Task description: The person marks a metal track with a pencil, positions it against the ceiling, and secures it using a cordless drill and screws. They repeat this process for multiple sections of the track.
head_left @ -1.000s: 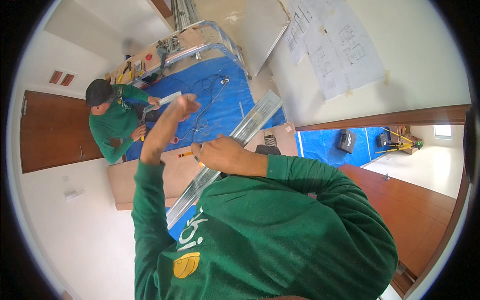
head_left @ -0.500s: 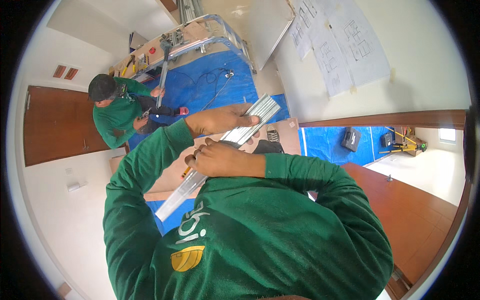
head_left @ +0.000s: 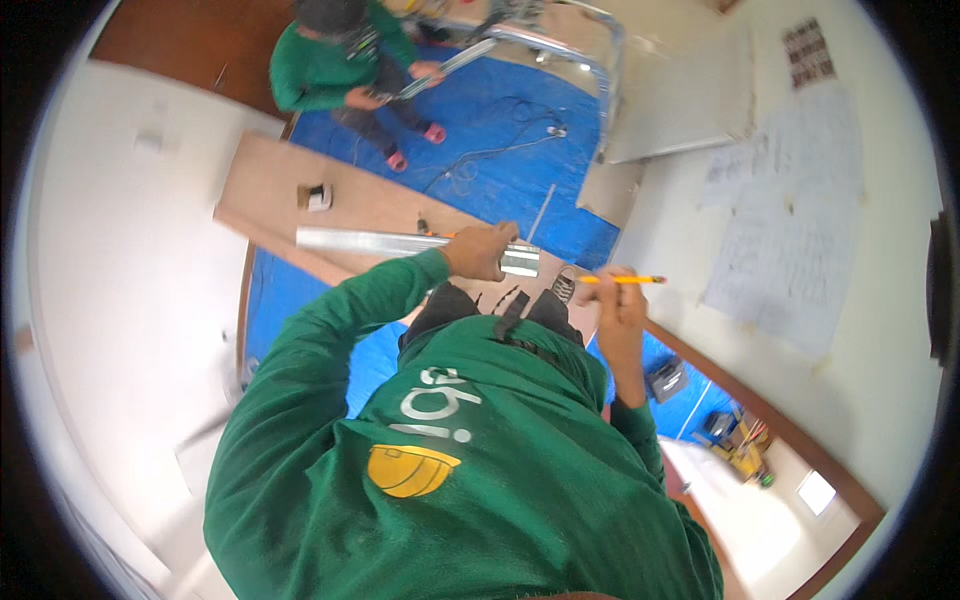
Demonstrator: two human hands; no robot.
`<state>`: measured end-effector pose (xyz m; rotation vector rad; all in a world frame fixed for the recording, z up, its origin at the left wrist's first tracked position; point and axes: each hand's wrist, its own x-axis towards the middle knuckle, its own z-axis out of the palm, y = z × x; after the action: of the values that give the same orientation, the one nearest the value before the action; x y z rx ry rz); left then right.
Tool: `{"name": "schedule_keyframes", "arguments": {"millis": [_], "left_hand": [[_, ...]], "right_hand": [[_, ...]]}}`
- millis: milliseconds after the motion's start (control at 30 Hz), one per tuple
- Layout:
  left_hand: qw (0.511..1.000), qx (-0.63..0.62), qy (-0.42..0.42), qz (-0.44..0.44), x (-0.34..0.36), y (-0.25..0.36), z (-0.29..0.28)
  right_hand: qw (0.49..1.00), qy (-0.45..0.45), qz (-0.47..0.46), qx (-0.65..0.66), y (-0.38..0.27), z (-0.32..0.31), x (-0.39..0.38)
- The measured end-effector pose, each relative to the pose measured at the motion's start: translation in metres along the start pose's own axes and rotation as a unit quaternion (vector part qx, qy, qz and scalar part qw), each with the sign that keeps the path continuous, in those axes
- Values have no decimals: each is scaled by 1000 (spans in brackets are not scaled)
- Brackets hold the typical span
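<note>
My left hand [head_left: 478, 250] is closed around a long silvery metal channel [head_left: 370, 241], near its right end. The channel lies roughly level across the view in front of my waist, with its short ribbed end showing past my fingers. Off to the right and apart from the channel, my right hand [head_left: 622, 305] is raised and pinches a yellow pencil [head_left: 645, 280]. The pencil points sideways, its pinkish end toward the right.
Beyond my feet, a plywood board [head_left: 255, 180] bears a small dark-and-white item [head_left: 318, 197]. A co-worker [head_left: 310, 70] stands on blue sheeting [head_left: 470, 150], holding a metal strip [head_left: 450, 68]. Paper drawings [head_left: 790, 220] hang on the right wall. A black case [head_left: 665, 380] sits low right.
My right hand has let go of the metal channel and moved right, holding the pencil. My left hand keeps the channel, which has turned from slanted to nearly level. The view has shifted.
</note>
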<state>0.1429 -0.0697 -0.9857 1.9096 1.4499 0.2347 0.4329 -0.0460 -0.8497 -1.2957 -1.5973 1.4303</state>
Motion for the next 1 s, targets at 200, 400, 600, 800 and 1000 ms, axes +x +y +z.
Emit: {"name": "schedule_keyframes", "arguments": {"millis": [200,400,600,800,1000], "left_hand": [[984,121,40,-122,-50,-97,125],[922,231,124,-284,-59,-258,246],[901,118,55,-413,-40,-435,264],[836,44,118,-534,-52,-630,306],[789,64,162,-590,-26,-699,307]], "right_hand": [[977,-80,142,-135,166,-22,-12],[924,-104,315,-188,261,22,-54],[913,-122,232,-312,301,106,-63],[899,-124,230,-351,313,119,-62],[887,-103,186,-411,316,137,-65]]}}
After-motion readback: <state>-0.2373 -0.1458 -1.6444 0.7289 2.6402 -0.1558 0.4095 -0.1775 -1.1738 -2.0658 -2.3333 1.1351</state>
